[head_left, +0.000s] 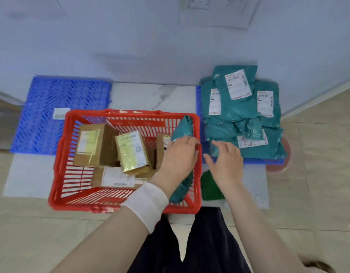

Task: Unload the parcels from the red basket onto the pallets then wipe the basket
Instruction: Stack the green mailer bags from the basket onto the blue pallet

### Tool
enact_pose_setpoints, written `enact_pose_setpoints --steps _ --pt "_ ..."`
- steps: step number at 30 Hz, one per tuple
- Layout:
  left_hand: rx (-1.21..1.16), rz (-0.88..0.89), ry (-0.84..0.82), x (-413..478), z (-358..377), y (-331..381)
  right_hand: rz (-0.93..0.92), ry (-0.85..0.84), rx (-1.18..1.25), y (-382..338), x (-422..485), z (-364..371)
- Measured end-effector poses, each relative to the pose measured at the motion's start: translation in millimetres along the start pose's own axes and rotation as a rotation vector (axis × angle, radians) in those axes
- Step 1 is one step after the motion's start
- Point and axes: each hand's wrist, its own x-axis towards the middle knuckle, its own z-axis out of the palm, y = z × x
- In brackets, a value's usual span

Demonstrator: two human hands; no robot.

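Head view, looking down at a tiled floor where it meets a pale, bluish wall. A light marbled slab lies against the wall and carries two blue plastic pallets. The left pallet bears only a small white label. The right pallet is heaped with teal parcels, several showing white shipping labels. A reddish round object shows partly beyond that pallet's right edge (what it is cannot be told).

The red basket stands on the floor between the pallets, nearer the viewer. It holds several cardboard boxes lying at angles, and one teal parcel that stands on edge along the inside of the basket's right wall. A green cloth lies on the slab just beside the basket's right wall.

The left hand, with a white wristband on its forearm, reaches into the basket. Its fingers are curled onto the teal parcel near its upper half, close to the rim. The parcel's top end shows above the hand, its lower end below the wrist. The right hand is outside the basket, over the near edge of the right pallet, with its fingers spread apart and holding nothing. Whether they touch the heap cannot be told.
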Motion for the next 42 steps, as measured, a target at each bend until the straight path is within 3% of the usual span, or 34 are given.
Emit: enact_pose_setpoints --steps 13,19,23,31,35,37,42 --pt "-0.035 -0.163 -0.080 -47 6 -87 0.190 -0.099 0.010 -45 -41 77" --pt "-0.167 -0.169 -0.058 -50 1 -115 0.385 -0.043 -0.019 -66 -31 109" --pt "-0.240 -0.175 -0.118 -49 -5 -137 0.415 0.058 0.102 -77 -25 114" --pt "-0.786 -0.529 -0.395 -43 -16 -136 0.469 0.116 0.558 -82 -53 69" --pt "-1.366 -0.639 -0.516 -48 -19 -112 0.493 -0.032 0.970 -76 -62 47" --pt "-1.460 -0.594 -0.489 -47 -14 -96 0.489 -0.040 1.012 -66 -63 39" --pt "-1.429 -0.532 -0.285 -34 7 -30 0.468 0.107 1.015 -20 -64 10"
